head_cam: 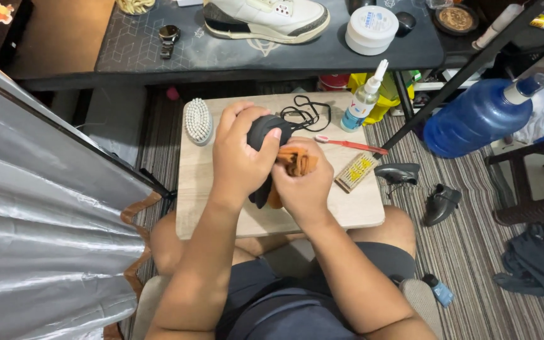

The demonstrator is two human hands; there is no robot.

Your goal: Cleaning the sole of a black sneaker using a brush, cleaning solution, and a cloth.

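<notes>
We held one dark, rounded shoe piece (pixel 266 135) over the pale wooden surface (pixel 360 211), our left hand (pixel 240 157) curled round its top, our right hand (pixel 303 182) pinching one orange cloth (pixel 297 162) against it. It seemed light and soft, best gripped around its body. Nearby lay one oval white-bristled brush (pixel 198 121), one red toothbrush (pixel 351 144) and one clear spray bottle (pixel 363 99).

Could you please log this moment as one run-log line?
left hand: grips black shoe | right hand: presses orange cloth on it | over board

head-worn view, looking steeply down, close
</notes>
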